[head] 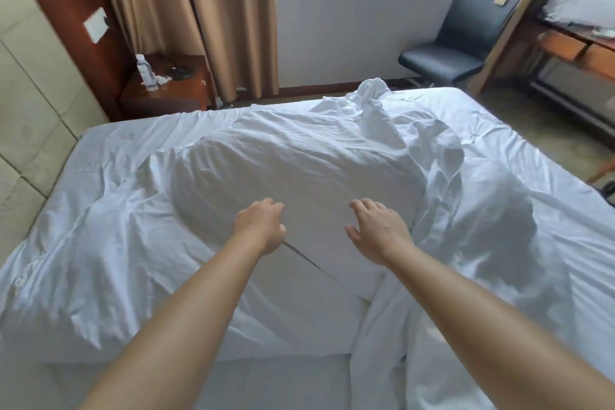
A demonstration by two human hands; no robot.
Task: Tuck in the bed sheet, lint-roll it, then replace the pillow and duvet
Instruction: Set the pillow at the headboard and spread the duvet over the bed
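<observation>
A white pillow (299,176) lies across the middle of the bed, on top of rumpled white bedding. My left hand (261,226) reaches over its near edge with fingers loosely curled and holds nothing. My right hand (377,230) hovers just right of it, fingers spread and relaxed, at or just above the pillow's surface. A crumpled white duvet (432,156) is bunched from the far side down the right of the pillow. The white bed sheet (113,140) shows flat at the far left of the mattress. No lint roller is visible.
A padded headboard (30,116) runs along the left. A wooden nightstand (166,90) with a water bottle (146,71) stands beyond the bed. A dark chair (466,33) and a wooden desk (572,43) are at the far right, under brown curtains.
</observation>
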